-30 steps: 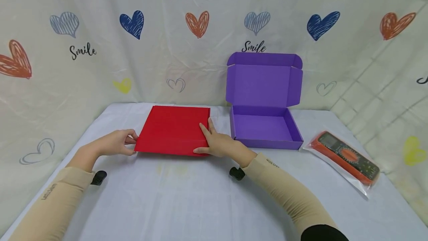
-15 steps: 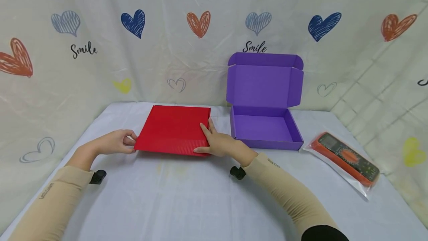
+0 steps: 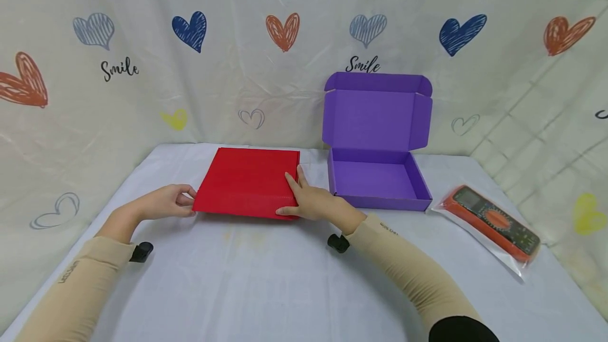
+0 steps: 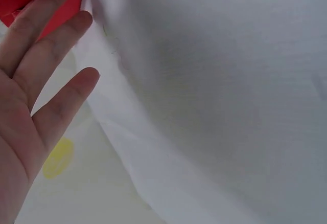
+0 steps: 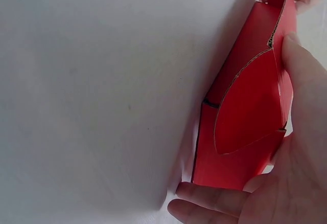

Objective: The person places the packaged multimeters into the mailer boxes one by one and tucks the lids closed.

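Note:
A red cardboard box (image 3: 252,178) lies at the back left of the table with its lid lowered over it. In the right wrist view, a rounded side flap (image 5: 248,106) sticks outside the front wall, under the lid. My left hand (image 3: 166,202) touches the front left corner; in the left wrist view its fingers (image 4: 51,55) are extended and spread. My right hand (image 3: 311,202) lies at the right end, thumb along the lid's front, fingers straight over the right edge. To its right a purple cardboard box (image 3: 380,202) stands with its lid raised, showing a bare inside.
An orange and black multimeter (image 3: 496,220) in a clear plastic bag lies at the right of the white-covered table (image 3: 266,289). Behind rises a pale curtain (image 3: 228,78) printed with hearts. Dark wrist cameras (image 3: 338,243) sit below both cuffs.
The lid's front left corner shifts very slightly at the left hand. Both hands stay in the same places on the red box, and the head view moves a little.

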Demonstrator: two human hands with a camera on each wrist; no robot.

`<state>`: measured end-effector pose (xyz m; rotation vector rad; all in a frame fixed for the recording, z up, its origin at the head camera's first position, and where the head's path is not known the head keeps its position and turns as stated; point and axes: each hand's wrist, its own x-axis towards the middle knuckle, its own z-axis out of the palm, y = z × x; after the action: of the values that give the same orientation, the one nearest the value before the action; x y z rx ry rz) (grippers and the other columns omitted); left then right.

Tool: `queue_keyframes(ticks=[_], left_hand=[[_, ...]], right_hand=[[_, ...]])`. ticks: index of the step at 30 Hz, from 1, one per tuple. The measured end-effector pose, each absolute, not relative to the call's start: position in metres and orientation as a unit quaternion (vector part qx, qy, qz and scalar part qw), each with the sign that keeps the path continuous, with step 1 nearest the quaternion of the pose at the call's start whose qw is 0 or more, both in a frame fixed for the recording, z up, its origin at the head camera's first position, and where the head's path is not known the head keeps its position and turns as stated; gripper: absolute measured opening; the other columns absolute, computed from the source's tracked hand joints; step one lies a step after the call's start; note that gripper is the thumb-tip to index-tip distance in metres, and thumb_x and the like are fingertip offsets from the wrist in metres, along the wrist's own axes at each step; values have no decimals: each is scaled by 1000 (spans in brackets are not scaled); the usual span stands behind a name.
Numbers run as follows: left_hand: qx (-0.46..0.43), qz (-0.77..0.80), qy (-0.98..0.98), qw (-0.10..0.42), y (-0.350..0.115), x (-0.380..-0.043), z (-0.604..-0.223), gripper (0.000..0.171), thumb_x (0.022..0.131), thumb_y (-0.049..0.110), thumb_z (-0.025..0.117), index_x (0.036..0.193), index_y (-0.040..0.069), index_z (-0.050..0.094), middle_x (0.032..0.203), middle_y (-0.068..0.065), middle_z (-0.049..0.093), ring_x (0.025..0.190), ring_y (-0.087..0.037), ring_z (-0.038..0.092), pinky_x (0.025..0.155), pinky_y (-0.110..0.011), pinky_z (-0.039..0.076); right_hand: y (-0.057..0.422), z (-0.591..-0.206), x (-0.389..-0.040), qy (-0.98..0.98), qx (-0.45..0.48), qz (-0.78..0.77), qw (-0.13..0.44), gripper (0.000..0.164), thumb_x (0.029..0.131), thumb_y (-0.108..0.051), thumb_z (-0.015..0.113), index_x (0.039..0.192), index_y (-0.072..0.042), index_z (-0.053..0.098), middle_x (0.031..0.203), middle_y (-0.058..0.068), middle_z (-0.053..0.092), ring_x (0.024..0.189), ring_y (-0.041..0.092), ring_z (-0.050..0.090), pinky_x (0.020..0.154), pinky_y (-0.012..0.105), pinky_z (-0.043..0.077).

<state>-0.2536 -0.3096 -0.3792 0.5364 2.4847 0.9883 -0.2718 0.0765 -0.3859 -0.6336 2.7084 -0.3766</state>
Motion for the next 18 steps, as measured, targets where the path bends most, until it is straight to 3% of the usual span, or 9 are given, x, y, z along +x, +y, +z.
queue_keyframes(ticks=[7,14,18], left_hand=[[166,312,917,184,-308,-253,-376,41,95,36,73,119,4,62,117,-8,74,109,-24,64,93,-44,48],[173,301,923,168,-308,-256,-374,28,98,30,69,113,6,65,108,-3,76,102,-22,62,88,-42,48],[165,287,932,149,-307,-258,-372,34,97,34,71,117,8,63,109,-1,75,102,-22,64,90,-46,50]], right_hand=[[77,-386,-272,951,-220,-137,167,108,92,-69,61,166,-22,-2,170,11,-18,48,14,43,49,24,36],[77,-387,-272,951,-224,-136,161,108,92,-68,62,166,-22,-2,169,12,-19,48,13,41,48,23,35],[77,-388,-271,952,-226,-135,157,108,92,-68,62,166,-21,-1,170,13,-17,47,13,42,47,23,34]])
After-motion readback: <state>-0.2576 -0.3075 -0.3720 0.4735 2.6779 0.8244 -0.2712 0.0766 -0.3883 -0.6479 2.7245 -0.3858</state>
